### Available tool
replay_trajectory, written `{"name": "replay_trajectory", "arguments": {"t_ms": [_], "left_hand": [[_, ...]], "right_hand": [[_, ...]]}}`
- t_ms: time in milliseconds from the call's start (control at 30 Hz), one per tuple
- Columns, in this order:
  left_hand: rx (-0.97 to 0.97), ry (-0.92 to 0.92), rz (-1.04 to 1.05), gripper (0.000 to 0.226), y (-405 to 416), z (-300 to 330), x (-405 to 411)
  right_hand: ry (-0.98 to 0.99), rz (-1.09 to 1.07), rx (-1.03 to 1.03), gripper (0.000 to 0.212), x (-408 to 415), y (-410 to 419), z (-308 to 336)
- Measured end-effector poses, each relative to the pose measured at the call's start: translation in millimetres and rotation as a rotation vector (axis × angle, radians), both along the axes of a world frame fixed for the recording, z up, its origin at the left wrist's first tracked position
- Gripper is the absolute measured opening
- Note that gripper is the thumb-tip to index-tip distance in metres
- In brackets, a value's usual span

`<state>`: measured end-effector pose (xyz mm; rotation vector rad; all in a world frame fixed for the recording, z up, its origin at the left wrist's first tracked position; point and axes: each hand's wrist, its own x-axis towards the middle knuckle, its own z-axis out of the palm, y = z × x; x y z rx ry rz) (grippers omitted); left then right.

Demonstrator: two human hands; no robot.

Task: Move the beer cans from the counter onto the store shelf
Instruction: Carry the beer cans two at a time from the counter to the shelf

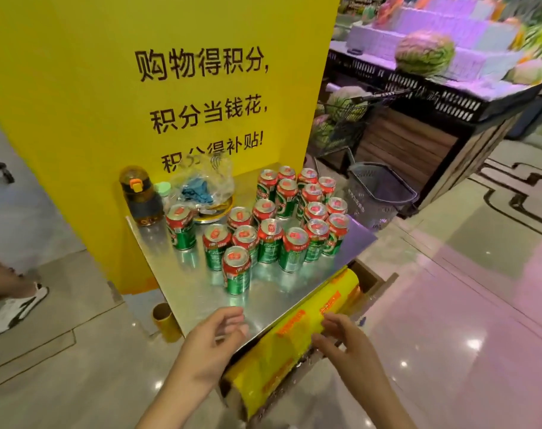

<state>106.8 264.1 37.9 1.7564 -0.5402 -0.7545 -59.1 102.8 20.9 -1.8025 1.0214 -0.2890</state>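
Several green beer cans with red tops (271, 224) stand upright on a shiny metal counter (189, 292) in front of a yellow sign. The nearest can (236, 270) stands alone towards the counter's front edge. My left hand (215, 339) hovers over that front edge, fingers loosely curled, holding nothing. My right hand (341, 339) hangs beside it over a yellow roll of cling film (297, 332), fingers relaxed and empty. Neither hand touches a can. No store shelf for the cans is in view.
An amber water bottle (141, 196) and a plastic bag with blue cloth (201, 184) sit at the counter's back left. A grey shopping basket (378, 190) stands right of the counter, a produce stand with watermelons (424, 52) behind. A person's leg and shoe (16, 305) are at left.
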Motion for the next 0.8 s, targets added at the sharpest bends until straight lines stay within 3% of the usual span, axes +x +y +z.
{"name": "replay_trajectory", "arguments": {"t_ms": [133, 300, 433, 600, 800], "left_hand": [[0.06, 0.003, 0.139, 0.014, -14.4, -15.2, 11.5], [0.155, 0.022, 0.363, 0.025, -42.4, -33.4, 25.8], [0.193, 0.022, 0.475, 0.051, -77.7, -49.0, 34.4], [0.245, -0.002, 0.525, 0.083, -105.1, -65.7, 41.7], [0.192, -0.081, 0.584, 0.09, -121.8, -73.3, 52.8]], "right_hand": [[-0.013, 0.033, 0.046, 0.047, 48.0, -53.6, -14.9], [0.002, 0.041, 0.054, 0.075, 104.8, -104.4, -27.3], [-0.015, 0.045, -0.007, 0.09, 137.9, -116.0, -43.4], [-0.029, -0.085, 0.014, 0.09, 155.0, -109.6, -58.9], [-0.002, -0.196, 0.051, 0.089, 167.7, -110.4, -68.5]]}}
